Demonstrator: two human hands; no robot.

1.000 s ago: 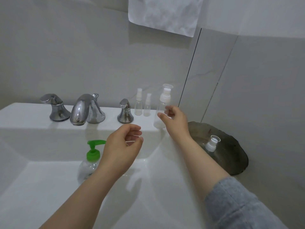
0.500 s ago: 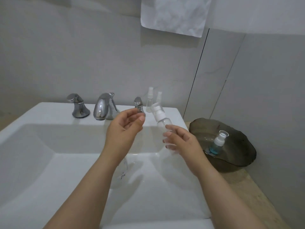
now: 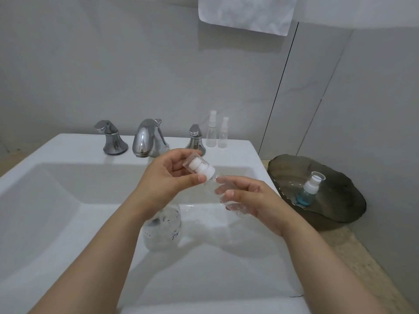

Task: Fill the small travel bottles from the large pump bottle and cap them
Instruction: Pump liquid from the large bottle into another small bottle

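Observation:
My right hand [image 3: 251, 198] grips the clear body of a small travel bottle [image 3: 215, 182], tilted with its top toward the upper left over the basin. My left hand [image 3: 167, 177] pinches that bottle's white pump top and clear cap [image 3: 199, 166]. The large pump bottle [image 3: 162, 227] stands in the sink below my left wrist; its green pump is hidden by my arm. Two small clear spray bottles [image 3: 216, 133] stand upright on the sink's back ledge. A capped travel bottle with blue liquid [image 3: 307, 191] stands in a dark dish.
The white sink [image 3: 56, 200] fills the lower view, with a chrome faucet [image 3: 147, 139] and two chrome handles on its back ledge. The dark glass dish [image 3: 335, 175] sits on the beige counter to the right. A white towel [image 3: 247, 12] hangs on the wall above.
My right hand brought the travel bottle from the back ledge down over the basin and tilted it. My left hand rose and took hold of its pump top.

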